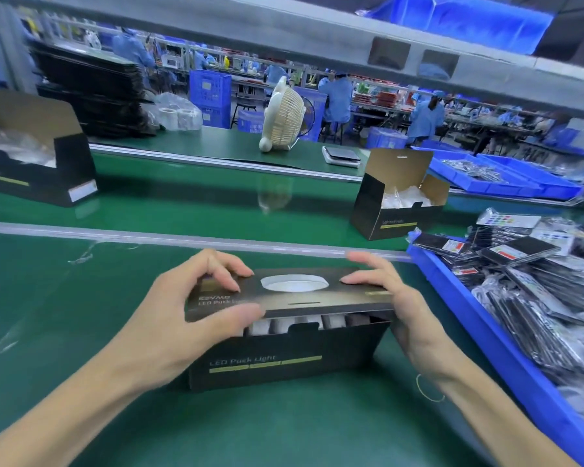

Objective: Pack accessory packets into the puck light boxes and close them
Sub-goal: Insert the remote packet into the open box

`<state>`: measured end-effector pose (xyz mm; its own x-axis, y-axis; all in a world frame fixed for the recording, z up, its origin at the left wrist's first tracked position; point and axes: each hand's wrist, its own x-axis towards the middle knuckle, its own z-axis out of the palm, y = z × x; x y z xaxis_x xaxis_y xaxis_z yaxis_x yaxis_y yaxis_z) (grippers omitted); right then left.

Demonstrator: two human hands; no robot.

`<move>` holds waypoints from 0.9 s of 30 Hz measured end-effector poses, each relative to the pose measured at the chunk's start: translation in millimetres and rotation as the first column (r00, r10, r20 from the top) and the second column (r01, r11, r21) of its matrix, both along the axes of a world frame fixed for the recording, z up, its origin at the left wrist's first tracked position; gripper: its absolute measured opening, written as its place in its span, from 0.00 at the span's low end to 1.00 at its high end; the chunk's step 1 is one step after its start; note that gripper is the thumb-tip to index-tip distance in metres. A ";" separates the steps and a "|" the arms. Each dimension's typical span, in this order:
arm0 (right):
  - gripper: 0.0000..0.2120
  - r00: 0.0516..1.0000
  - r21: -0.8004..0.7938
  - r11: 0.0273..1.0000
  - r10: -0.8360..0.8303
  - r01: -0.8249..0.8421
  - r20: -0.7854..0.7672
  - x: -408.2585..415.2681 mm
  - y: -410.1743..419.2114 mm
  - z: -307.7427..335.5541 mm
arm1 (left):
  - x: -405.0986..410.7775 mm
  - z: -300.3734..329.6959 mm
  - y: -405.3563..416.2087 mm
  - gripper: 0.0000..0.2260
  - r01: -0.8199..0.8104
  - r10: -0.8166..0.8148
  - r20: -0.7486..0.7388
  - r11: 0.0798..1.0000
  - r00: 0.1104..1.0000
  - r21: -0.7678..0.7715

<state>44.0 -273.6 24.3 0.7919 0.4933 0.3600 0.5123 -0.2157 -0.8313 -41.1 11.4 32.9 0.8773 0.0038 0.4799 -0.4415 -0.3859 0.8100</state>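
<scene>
A black puck light box (284, 332) sat on the green counter (81, 332) directly in front of the person, its lid (290, 291) lowered most of the way but not yet tucked — a dark gap along the front edge showed pale contents inside. The left hand (182, 311) had a grip on the lid's left end, fingers curled over the top and thumb under the front edge, apparently to steer the flap down. The right hand (395, 298) cupped the right end the same way, fingertips on the lid and palm against the side, seemingly to keep the box square while it closed. Just to the right lay a blue bin (452, 298) heaped with bagged accessory packets (520, 264), within easy reach. Farther back on the conveyor belt (216, 197) stood another open box (398, 203), lid upright — I judged it was waiting its turn.
</scene>
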 end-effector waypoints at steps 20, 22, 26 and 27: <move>0.17 0.939 -0.240 0.971 0.068 0.016 0.337 -17.1 7.8 10.7 | 1.0 -1.9 9.6 0.18 -0.082 -0.105 0.253 0.772 0.962 0.630; 0.21 0.911 -0.304 0.952 0.091 0.039 0.403 -19.7 8.8 10.1 | 1.4 -7.3 6.8 0.18 -0.106 -0.102 0.267 0.741 0.958 0.663; 0.19 0.666 -0.319 0.914 0.077 0.251 0.742 -25.5 19.4 14.8 | -1.8 -11.8 4.4 0.18 -0.127 -0.112 0.285 0.701 0.952 0.702; 0.17 0.587 -0.259 0.931 0.063 0.256 0.807 -28.1 26.0 14.8 | -2.1 -11.7 3.1 0.18 -0.136 -0.105 0.291 0.703 0.951 0.698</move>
<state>15.9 -247.6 39.0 0.3143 0.6386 0.7024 0.8839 -0.4668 0.0289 -43.1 14.5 21.2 0.7003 -0.4272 0.5719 -0.5924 -0.7948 0.1317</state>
